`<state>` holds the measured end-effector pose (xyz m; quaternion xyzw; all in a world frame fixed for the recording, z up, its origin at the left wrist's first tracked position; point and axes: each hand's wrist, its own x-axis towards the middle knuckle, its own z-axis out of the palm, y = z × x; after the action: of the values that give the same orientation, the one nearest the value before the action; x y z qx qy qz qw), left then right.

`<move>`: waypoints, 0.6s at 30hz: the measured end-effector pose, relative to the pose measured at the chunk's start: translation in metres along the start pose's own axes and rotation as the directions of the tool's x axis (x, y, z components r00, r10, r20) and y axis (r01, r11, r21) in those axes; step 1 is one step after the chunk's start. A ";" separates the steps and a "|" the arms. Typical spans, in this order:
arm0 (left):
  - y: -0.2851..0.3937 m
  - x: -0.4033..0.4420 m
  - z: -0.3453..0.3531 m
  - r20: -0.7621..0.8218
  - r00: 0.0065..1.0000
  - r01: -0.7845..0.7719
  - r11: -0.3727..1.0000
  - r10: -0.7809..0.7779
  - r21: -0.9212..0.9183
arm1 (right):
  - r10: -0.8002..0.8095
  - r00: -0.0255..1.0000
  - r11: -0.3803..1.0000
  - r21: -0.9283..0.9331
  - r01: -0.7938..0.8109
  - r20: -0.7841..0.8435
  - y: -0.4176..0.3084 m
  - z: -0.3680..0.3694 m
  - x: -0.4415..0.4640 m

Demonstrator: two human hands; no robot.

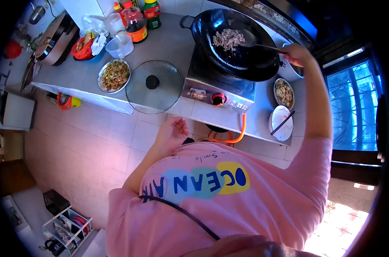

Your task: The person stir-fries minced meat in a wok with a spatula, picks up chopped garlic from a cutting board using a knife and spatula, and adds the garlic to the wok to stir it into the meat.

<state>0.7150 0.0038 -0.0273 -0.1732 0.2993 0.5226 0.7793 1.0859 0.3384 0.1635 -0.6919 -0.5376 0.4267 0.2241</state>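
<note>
My right hand (pixel 295 55) is wrapped around the handle of a wok spatula (pixel 267 46). The spatula's head rests among chopped, browned meat (pixel 228 39) inside a black wok (pixel 254 64). That wok sits tilted on a gas stove (pixel 220 88) with a red-rimmed knob. Low in front of my body, my left hand (pixel 175 132) hangs palm up with loosely curled fingers, nothing in it. Nearest to that hand is a glass lid (pixel 166 96) with a black knob, jutting past the counter edge. Beside the lid stands a plate of chopped food (pixel 113 76).
Right of the stove are a dish of food (pixel 284 93), a white bowl (pixel 280 118) with chopsticks across it, and a pot (pixel 293 70). Sauce bottles (pixel 134 21), a plastic tub (pixel 120 47) and a red basket (pixel 82 49) stand at the back left. An orange gas hose (pixel 243 128) hangs down.
</note>
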 end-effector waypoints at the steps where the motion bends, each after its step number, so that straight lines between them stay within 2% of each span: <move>1: -0.001 -0.004 0.002 0.005 1.000 -0.007 1.000 0.007 -0.005 | 0.122 0.978 0.972 -0.220 -0.083 0.170 -0.015 0.009 -0.011; 3: 0.001 -0.013 0.008 0.008 1.000 -0.029 0.999 0.029 0.044 | -0.099 0.995 0.861 -0.499 0.097 0.023 -0.028 0.033 -0.031; 4: 0.003 -0.013 0.004 0.003 0.999 -0.034 0.999 0.033 0.042 | -0.099 0.995 0.862 -0.496 0.101 0.030 -0.020 0.039 -0.031; 5: 0.006 -0.011 -0.002 0.012 0.999 -0.046 0.998 0.046 0.049 | -0.517 0.855 0.703 -0.582 0.409 -0.025 -0.009 0.044 -0.031; 6: 0.007 -0.008 -0.005 0.024 0.998 -0.055 0.997 0.054 0.055 | -0.836 0.548 0.423 -0.674 0.606 -0.032 0.002 0.045 -0.033; 7: 0.006 -0.006 -0.005 0.022 0.999 -0.050 0.997 0.049 0.053 | -0.718 0.686 0.537 -0.721 0.438 -0.117 -0.007 0.066 -0.063; 10: 0.006 -0.006 0.000 -0.037 0.999 -0.006 0.999 0.007 0.046 | -0.874 0.484 0.243 -0.824 0.511 0.042 0.019 0.092 -0.087; 14: 0.013 -0.006 -0.006 0.061 0.998 -0.004 0.998 0.000 0.065 | -0.859 0.512 0.234 -0.870 0.434 0.024 0.015 0.086 -0.171; 15: 0.015 -0.002 -0.010 0.086 0.996 -0.011 0.999 0.007 0.050 | -0.821 0.569 0.235 -0.886 0.401 0.040 0.016 0.085 -0.184; 16: 0.014 0.000 -0.011 0.084 0.996 -0.002 0.999 -0.002 0.048 | -0.778 0.627 0.236 -0.901 0.365 0.050 0.018 0.086 -0.192; 17: 0.014 0.003 -0.010 0.032 0.999 0.031 0.998 -0.033 0.062 | -0.772 0.634 0.237 -0.903 0.359 0.050 0.018 0.091 -0.191; 18: 0.012 0.006 -0.009 -0.020 0.998 0.063 0.995 -0.062 0.076 | -0.802 0.597 0.233 -0.910 0.343 0.020 0.014 0.101 -0.180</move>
<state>0.7028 0.0076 -0.0372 -0.1570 0.3204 0.4846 0.7987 0.9994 0.1500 0.1615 -0.5224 -0.8224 -0.1906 0.1202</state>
